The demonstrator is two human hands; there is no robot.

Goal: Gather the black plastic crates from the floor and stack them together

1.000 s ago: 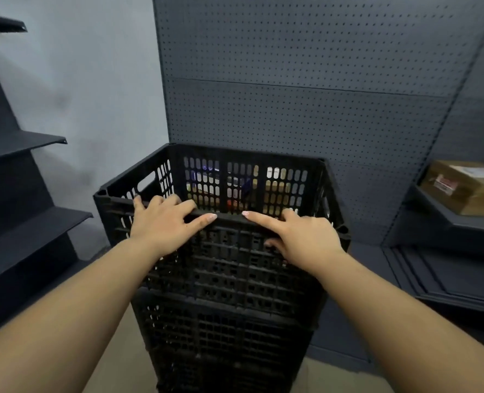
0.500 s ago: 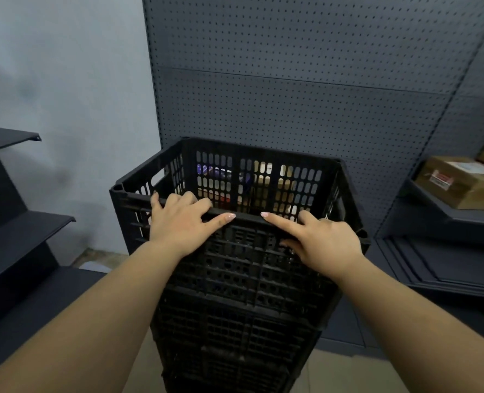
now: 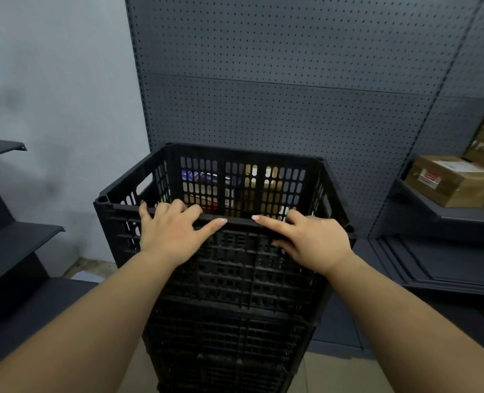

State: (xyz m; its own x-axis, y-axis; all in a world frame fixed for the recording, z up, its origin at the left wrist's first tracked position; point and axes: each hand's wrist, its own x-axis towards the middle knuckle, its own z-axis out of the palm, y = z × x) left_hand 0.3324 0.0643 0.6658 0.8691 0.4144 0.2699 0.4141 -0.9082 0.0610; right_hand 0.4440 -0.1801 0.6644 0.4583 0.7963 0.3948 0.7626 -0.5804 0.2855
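Crates of black plastic stand stacked in front of a grey pegboard wall point(image 3: 291, 66), and the top crate point(image 3: 235, 265) sits nested on the stack point(image 3: 229, 350) below it, close before the person. Both hands rest on the near rim of that top crate. The left hand point(image 3: 169, 234) curls its fingers over the rim into the crate, with the thumb lying along the outer edge. The right hand point(image 3: 311, 239) grips the same rim a little apart from the left, forefinger stretched along the edge and the other fingers hooked over it. Through the far slotted wall, coloured packages show, too unclear to name. Dark empty shelves point(image 3: 13, 242) stand at the left. A cardboard box point(image 3: 450, 180) sits on a shelf point(image 3: 462, 219) at the right.
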